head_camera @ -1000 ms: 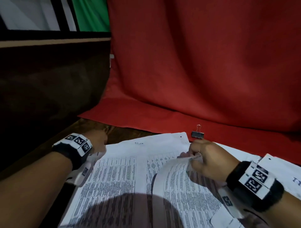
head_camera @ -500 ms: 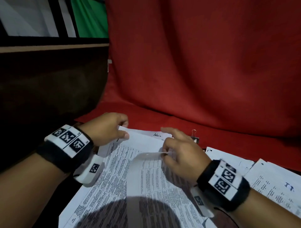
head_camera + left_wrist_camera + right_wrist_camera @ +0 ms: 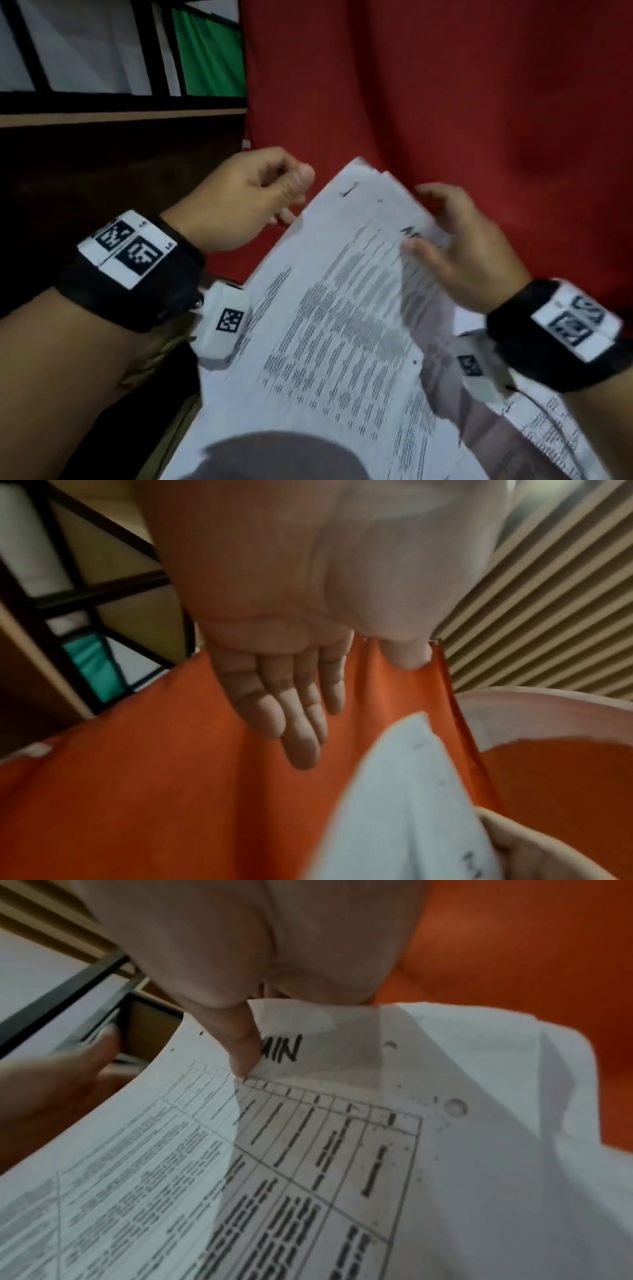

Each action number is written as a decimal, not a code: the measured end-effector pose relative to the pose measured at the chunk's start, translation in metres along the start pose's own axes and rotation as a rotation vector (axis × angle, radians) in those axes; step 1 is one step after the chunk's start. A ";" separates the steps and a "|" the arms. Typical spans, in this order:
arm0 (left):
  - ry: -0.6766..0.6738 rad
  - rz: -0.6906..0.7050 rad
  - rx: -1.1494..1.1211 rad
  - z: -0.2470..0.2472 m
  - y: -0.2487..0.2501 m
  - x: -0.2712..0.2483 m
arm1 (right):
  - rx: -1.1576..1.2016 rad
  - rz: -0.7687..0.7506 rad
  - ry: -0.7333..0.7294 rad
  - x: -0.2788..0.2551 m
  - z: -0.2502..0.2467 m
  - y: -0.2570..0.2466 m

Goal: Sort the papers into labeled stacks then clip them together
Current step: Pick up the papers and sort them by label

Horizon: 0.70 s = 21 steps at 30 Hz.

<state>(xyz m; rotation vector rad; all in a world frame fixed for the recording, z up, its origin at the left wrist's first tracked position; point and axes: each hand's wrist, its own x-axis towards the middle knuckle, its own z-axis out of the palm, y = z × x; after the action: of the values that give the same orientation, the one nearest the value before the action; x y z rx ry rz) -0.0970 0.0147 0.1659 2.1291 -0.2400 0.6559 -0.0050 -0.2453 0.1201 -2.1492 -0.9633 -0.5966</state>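
I hold a stack of printed papers tilted up off the table. My right hand grips its upper right edge, thumb pressed on the top sheet beside a handwritten label ending in "MIN". The other fingers are hidden behind the stack. My left hand hovers at the stack's upper left edge and holds nothing. In the left wrist view its fingers are stretched out, just left of the papers' corner. No clip is in sight.
A red cloth hangs behind and drapes onto the table. More printed sheets lie at the lower right under my right wrist. Dark wooden furniture stands at the left, a barred window above it.
The stack has come up off the table and tilts toward me. My left hand let go of its corner. The binder clip seen earlier is out of view.
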 end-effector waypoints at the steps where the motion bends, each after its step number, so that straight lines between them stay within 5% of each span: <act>1: 0.032 -0.089 -0.036 -0.004 -0.012 -0.001 | -0.038 -0.007 0.019 0.003 -0.013 0.009; 5: -0.006 -0.350 0.092 -0.005 -0.075 -0.024 | -0.003 0.063 0.107 0.010 -0.065 0.066; 8: -0.221 -0.507 0.197 0.014 -0.114 -0.054 | 0.134 0.165 0.273 0.010 -0.096 0.100; 11: -0.426 -0.625 0.158 0.044 -0.141 -0.076 | 0.255 0.177 0.281 0.007 -0.108 0.123; 15: -0.598 -0.553 0.132 0.095 -0.136 -0.088 | 0.249 0.140 0.338 0.015 -0.090 0.090; 17: -0.556 -0.579 -0.015 0.119 -0.130 -0.087 | 0.257 0.144 0.386 0.020 -0.087 0.080; 21: -0.546 -0.472 0.201 0.157 -0.140 -0.059 | 0.298 0.187 0.449 0.026 -0.107 0.102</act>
<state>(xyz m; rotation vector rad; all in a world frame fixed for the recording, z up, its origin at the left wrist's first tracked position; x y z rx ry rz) -0.0335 -0.0294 -0.0385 2.4053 0.0453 -0.1901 0.0771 -0.3625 0.1650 -1.7155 -0.5579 -0.7484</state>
